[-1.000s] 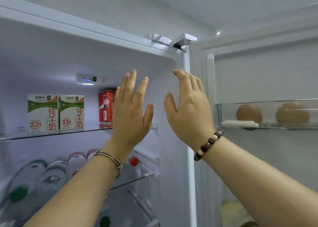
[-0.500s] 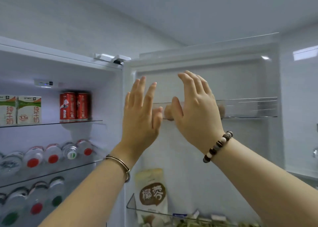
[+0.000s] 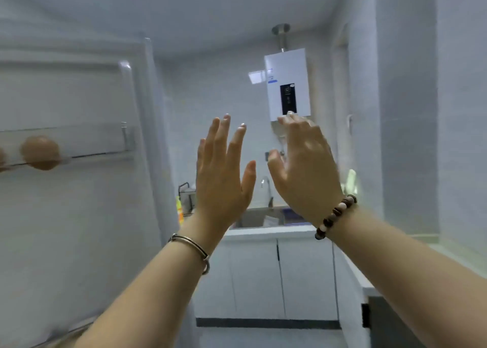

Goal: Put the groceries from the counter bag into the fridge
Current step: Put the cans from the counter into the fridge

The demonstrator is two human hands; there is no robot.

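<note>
Both hands empty, fingers spread — left hand (image 3: 221, 173), right hand (image 3: 305, 173); fridge door (image 3: 79, 215) open, progress unclear — bag unseen.

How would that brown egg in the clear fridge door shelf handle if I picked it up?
Likely fragile: the brown egg looks like a plain shell egg. Its rounded, smooth shape suggests it could roll once out of the clear door shelf.

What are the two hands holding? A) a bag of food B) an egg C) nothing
C: the left hand and the right hand are both raised with straight fingers and nothing in them.
</note>
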